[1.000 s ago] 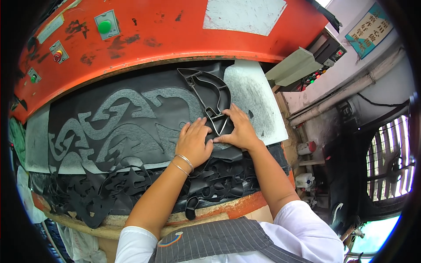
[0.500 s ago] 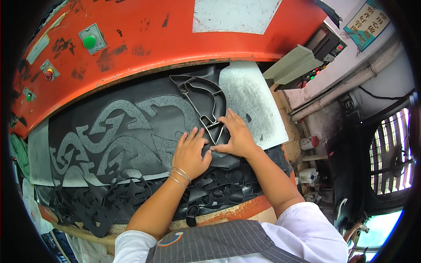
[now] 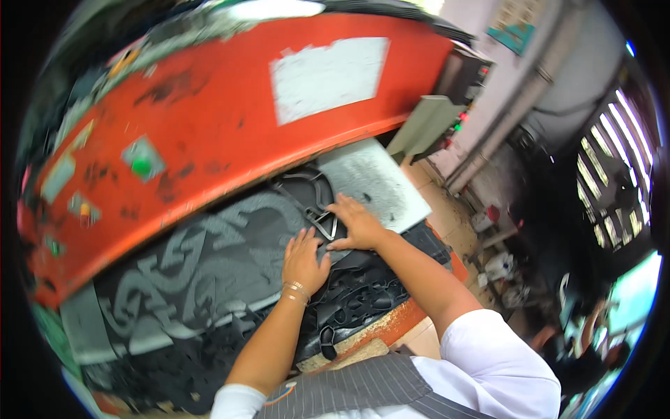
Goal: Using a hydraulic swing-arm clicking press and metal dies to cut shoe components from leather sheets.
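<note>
A steel cutting die [image 3: 320, 215] with a curved outline and a pointed near end lies on a black sheet [image 3: 209, 258]. My right hand [image 3: 357, 225] holds the die by its near end, with fingers along its right wall and the thumb by the tip. Just left of the tip, my left hand [image 3: 304, 262] lies flat on the sheet, its fingers stretched and holding nothing. Curved gaps cut through the sheet show the pale board [image 3: 373, 178] beneath. The die's far end sits close to the orange press, where its outline is blurred.
The orange press head [image 3: 216, 126] spans the far side, with a green button [image 3: 142, 166] at left. Black offcuts [image 3: 359, 283] heap along the near edge. A grey-green metal plate [image 3: 423, 126] juts out at right. Another person [image 3: 593, 349] shows at the far right.
The whole view has tilted and shifted. Both hands keep their places around the die's near end. The die's far end now appears closer to the press head's lower edge.
</note>
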Tool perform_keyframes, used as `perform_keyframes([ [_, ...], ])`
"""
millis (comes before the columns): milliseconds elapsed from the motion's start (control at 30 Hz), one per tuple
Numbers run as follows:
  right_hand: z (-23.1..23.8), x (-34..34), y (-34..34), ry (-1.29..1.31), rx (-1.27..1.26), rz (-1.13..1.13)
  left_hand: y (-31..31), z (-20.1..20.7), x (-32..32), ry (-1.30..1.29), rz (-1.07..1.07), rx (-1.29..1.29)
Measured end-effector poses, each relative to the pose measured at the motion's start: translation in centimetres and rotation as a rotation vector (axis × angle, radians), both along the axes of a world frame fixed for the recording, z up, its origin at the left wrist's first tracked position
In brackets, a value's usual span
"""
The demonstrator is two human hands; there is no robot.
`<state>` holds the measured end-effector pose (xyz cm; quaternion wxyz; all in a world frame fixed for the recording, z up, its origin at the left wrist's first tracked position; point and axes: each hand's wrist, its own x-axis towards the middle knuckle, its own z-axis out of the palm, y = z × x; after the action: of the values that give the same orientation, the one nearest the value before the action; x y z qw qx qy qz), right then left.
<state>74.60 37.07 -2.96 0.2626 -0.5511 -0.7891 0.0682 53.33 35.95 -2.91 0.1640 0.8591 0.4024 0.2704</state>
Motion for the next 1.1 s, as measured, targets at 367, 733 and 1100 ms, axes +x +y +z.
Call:
perform_keyframes([
  [367, 2.2, -5.8, 4.2, 0.104, 0.015, 0.053, 3.3, 3.4, -5.9, 0.127, 0.044, 0.041],
  [733, 6.8, -8.8, 3.8, 0.128, -0.049, 0.096, 2.1, 6.5, -8.8, 0.089, 0.149, -0.014],
  [1100, 4.8, -6.3, 0.3, 0.138, -0.048, 0.094, -2.3, 4.5, -5.6, 0.018, 0.156, 0.011],
])
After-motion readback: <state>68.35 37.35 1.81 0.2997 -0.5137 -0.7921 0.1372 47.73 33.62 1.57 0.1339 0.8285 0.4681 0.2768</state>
